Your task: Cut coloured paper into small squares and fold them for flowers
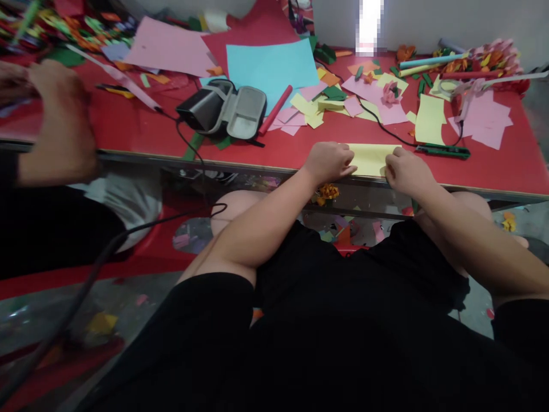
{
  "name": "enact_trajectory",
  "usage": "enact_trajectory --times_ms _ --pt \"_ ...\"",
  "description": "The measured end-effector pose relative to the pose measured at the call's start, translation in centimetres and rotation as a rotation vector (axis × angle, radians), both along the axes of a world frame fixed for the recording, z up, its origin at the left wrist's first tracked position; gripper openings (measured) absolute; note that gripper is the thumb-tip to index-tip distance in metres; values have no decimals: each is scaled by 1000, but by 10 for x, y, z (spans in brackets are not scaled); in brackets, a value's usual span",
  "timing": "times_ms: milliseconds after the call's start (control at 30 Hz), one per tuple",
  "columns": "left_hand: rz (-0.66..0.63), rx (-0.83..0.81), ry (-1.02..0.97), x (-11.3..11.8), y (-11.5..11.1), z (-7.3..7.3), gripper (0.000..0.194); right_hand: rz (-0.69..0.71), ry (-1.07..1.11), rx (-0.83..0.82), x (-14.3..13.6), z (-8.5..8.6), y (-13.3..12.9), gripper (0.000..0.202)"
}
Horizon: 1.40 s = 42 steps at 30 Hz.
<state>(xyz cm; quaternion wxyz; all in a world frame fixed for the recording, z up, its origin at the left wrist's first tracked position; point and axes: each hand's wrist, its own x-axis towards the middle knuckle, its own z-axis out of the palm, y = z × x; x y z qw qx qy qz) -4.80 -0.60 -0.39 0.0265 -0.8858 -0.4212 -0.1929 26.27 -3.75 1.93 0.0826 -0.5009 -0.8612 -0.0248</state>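
Observation:
A yellow sheet of paper (370, 158) lies at the front edge of the red table, stretched between both hands. My left hand (329, 163) is closed on its left end, the fingers curled in. At the other end my right hand (407, 170) grips the paper with bent fingers. Just behind the right hand rests a green utility knife (444, 151). A second yellow sheet (430, 119) and pink paper pieces (486, 123) lie beyond it.
An open grey case (246, 111), a red paper roll (275, 110) and a blue sheet (274, 66) lie to the left. A glue gun (466, 100) with a cord stands at right. Another person's arm (64, 120) reaches over the table at far left.

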Motion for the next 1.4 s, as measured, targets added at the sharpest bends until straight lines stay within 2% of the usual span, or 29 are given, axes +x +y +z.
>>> enact_trajectory --times_ms 100,200,300,467,600,733,800,867,1000,1167,1267,1400 --pt "-78 16 4 5 2 1 18 88 31 -46 -5 1 2 42" --pt "-212 15 -9 6 6 1 27 208 42 -98 -10 0 7 58" --pt "-269 -18 -41 5 11 -4 33 282 50 -140 -14 -5 14 68" --pt "-331 -138 -89 2 20 -14 38 312 94 -183 -7 -14 17 76" --pt "-362 -185 -121 -1 25 -17 40 269 148 -190 -6 -9 12 72" --pt "-366 -181 -136 0 26 -17 41 138 157 -134 -23 -4 13 50" --pt "-365 -180 -130 0 26 -16 41 50 130 -92 -36 -7 19 40" --pt "-364 -180 -118 1 26 -15 40 4 143 -54 -46 -14 26 38" --pt "-369 -181 -113 1 26 -14 39 94 291 -33 -50 -31 37 45" --pt "-355 -228 -95 0 25 -13 42 203 368 -80 -35 -42 38 56" --pt "-298 -288 -69 0 24 -13 48 199 345 -86 -28 -47 39 61" --pt "-213 -333 -45 -1 22 -17 65 162 328 -97 -24 -50 41 68"
